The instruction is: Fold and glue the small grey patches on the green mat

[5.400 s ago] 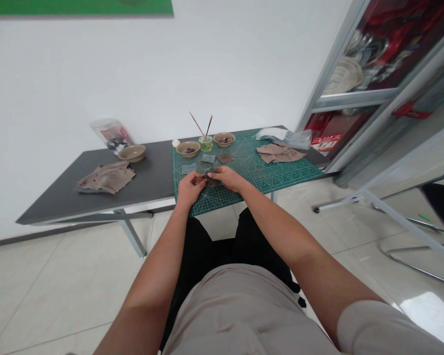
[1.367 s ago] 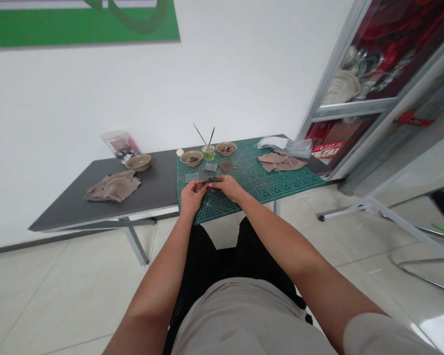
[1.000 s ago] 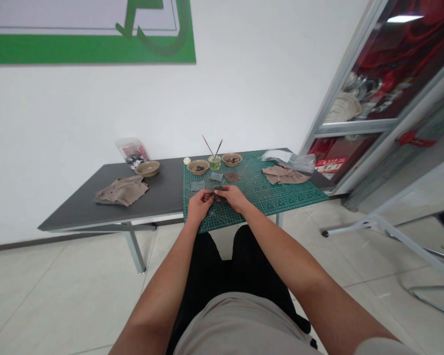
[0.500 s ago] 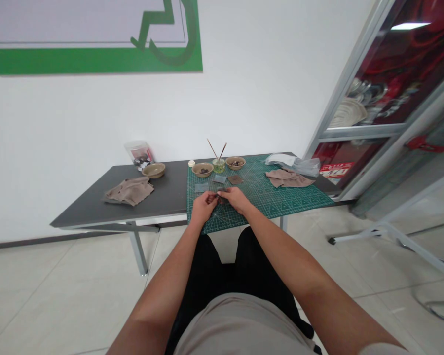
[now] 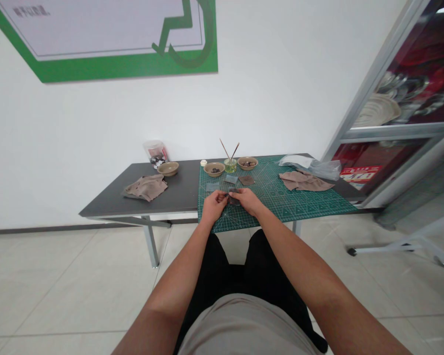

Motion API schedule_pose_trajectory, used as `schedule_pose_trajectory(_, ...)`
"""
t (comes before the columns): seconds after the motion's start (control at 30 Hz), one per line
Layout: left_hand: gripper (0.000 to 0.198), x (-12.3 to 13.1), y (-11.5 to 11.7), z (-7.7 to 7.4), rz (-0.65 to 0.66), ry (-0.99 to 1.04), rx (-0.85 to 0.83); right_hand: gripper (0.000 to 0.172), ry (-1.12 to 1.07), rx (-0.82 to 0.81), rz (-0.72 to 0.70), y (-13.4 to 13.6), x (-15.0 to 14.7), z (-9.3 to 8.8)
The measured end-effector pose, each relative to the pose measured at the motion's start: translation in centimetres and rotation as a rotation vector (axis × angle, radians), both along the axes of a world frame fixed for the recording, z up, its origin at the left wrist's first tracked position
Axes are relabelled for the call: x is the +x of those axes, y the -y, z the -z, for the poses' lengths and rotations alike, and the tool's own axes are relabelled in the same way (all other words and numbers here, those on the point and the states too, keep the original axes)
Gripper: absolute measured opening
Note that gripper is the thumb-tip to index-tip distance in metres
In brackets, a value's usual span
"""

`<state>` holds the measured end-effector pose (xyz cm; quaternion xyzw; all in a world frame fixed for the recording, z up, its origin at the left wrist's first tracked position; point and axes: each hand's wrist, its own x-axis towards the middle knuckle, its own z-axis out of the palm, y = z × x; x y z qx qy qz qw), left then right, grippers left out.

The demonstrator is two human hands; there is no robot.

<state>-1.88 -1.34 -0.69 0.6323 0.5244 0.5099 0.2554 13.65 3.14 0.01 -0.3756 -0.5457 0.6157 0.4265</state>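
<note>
My left hand (image 5: pixel 214 204) is closed, its fingertips pinched on a small dark thing too tiny to make out. Beside it, my right hand (image 5: pixel 248 201) grips a small dark brown sheet (image 5: pixel 234 199), like a piece of sandpaper. The fingertips of both hands meet low over the green cutting mat (image 5: pixel 274 199). Just beyond them lie a grey square sheet (image 5: pixel 212 187), a second grey sheet (image 5: pixel 231 179) and a brown sheet (image 5: pixel 247 180).
Behind the sheets stand a bowl (image 5: pixel 214 169) of dark lumps, a glass jar (image 5: pixel 230 165) with two thin brushes, and another filled bowl (image 5: pixel 247 163). A crumpled cloth (image 5: pixel 305 181) and plastic bag (image 5: pixel 327 169) lie right; another cloth (image 5: pixel 147 188), bowl (image 5: pixel 168 169) and tub (image 5: pixel 156 154) sit left.
The view has swung left, so everything sits further right in it. The brown sheet in my right hand now shows more of its face. Both hands stay together over the mat.
</note>
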Motion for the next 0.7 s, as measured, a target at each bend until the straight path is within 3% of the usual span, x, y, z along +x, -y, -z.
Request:
schedule_pose_trajectory(0.23,0.009,0.14,0.27,-0.23,0.018,-0.008,-0.009,0.022,0.041,0.006,0.049,0.13,-0.43,-0.33)
schedule_pose_trajectory(0.4,0.010,0.27,0.17,-0.09,-0.029,-0.002,0.004,0.026,0.009,0.029,-0.027,0.02,-0.02,-0.11)
schedule_pose_trajectory(0.57,0.010,0.23,0.18,-0.08,-0.001,-0.052,0.001,0.027,-0.001,0.013,0.028,-0.01,-0.18,-0.08)
schedule_pose_trajectory(0.7,0.011,0.24,0.01,-0.02,-0.034,-0.008,0.007,0.029,-0.043,0.011,-0.008,0.03,0.00,-0.03)
